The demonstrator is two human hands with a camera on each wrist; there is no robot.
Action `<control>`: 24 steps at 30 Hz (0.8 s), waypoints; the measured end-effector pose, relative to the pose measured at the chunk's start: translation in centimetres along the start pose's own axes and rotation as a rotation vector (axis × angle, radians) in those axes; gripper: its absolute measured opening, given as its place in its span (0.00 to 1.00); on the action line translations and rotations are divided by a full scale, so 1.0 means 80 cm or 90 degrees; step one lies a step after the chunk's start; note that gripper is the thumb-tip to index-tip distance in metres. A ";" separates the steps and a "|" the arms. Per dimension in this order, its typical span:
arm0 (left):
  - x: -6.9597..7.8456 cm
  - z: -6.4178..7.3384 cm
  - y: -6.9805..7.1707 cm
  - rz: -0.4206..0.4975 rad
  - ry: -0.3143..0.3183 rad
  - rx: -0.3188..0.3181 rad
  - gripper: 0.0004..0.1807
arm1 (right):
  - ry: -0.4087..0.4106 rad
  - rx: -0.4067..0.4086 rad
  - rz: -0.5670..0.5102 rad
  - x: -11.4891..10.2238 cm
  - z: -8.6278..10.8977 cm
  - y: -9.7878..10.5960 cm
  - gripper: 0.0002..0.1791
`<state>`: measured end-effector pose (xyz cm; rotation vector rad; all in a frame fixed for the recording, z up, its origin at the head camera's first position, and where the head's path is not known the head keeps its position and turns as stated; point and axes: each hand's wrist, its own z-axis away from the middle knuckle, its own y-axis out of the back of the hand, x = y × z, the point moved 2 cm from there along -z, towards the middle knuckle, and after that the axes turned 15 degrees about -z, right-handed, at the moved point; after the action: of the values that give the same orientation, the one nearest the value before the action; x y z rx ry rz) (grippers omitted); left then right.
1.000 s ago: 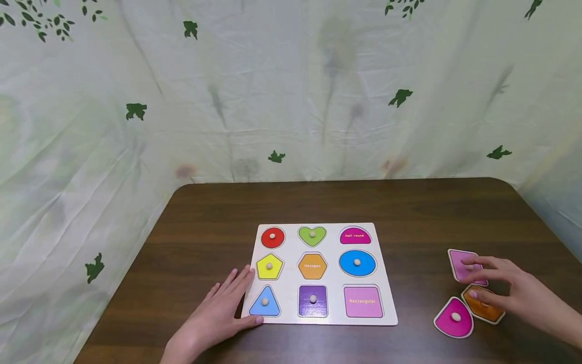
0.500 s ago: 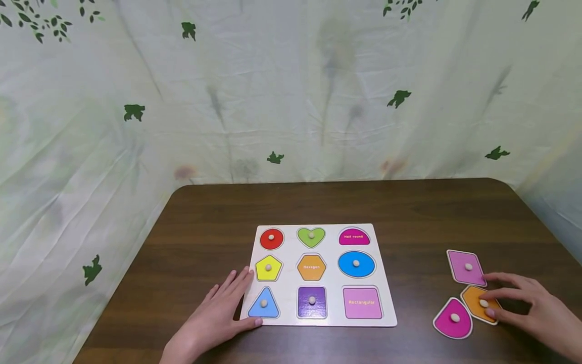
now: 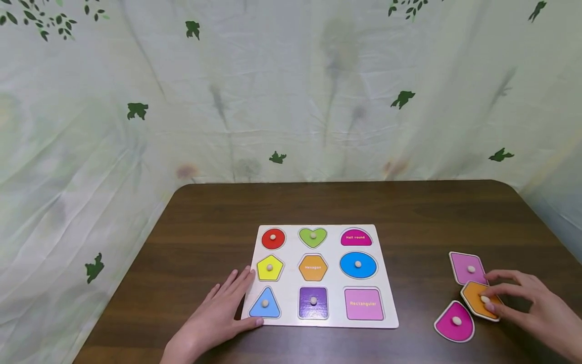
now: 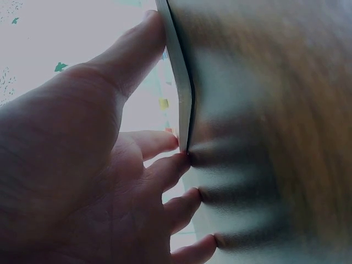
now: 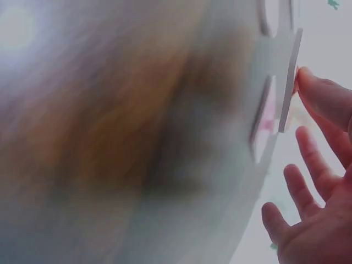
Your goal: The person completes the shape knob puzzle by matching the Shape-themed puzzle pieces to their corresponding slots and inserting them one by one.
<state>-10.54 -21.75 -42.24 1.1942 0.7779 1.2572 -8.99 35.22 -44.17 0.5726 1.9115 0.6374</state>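
Observation:
My right hand [image 3: 529, 308] pinches the knob of an orange hexagon puzzle piece [image 3: 475, 298] between thumb and index finger. In the right wrist view the hexagon piece [image 5: 290, 85] shows edge-on, raised off the table. Behind it lies a pink-purple rectangular piece [image 3: 464, 263], and a magenta half-round piece [image 3: 450, 328] is in front to the left. My left hand [image 3: 218, 313] rests at the left edge of a white shape puzzle board [image 3: 334, 288], fingers spread and straight. Its thumb [image 4: 146, 41] lies on the board's near corner in the left wrist view.
Six knobbed shapes sit in the board, among them a red circle [image 3: 278, 241] and a blue oval [image 3: 350, 270]. The half-round [image 3: 355, 242], hexagon [image 3: 312, 275] and rectangle [image 3: 364, 313] recesses show printed words. A leaf-print curtain [image 3: 291, 91] hangs behind the brown table [image 3: 218, 212].
The right hand has come down to the orange hexagon piece, taken its knob and lifted it slightly from beside the half-round piece. The left hand has stayed at the board.

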 end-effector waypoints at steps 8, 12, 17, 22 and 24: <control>0.001 0.001 0.002 0.002 0.000 0.002 0.58 | 0.015 0.005 -0.052 -0.034 -0.021 -0.011 0.20; 0.000 0.001 0.001 -0.002 -0.002 0.004 0.58 | 0.055 -0.009 -0.086 -0.050 -0.034 -0.022 0.23; 0.000 0.001 0.000 -0.006 -0.005 0.008 0.58 | 0.083 -0.028 -0.105 -0.063 -0.049 -0.032 0.25; 0.000 0.002 0.001 -0.006 -0.009 0.014 0.57 | 0.091 -0.034 -0.099 -0.073 -0.064 -0.040 0.23; 0.000 0.002 0.000 -0.007 -0.010 0.015 0.57 | 0.094 -0.038 -0.096 -0.078 -0.071 -0.043 0.22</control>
<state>-10.41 -21.76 -42.17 1.2153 0.7888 1.2316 -12.16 27.64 -40.24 0.3484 2.0431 0.6518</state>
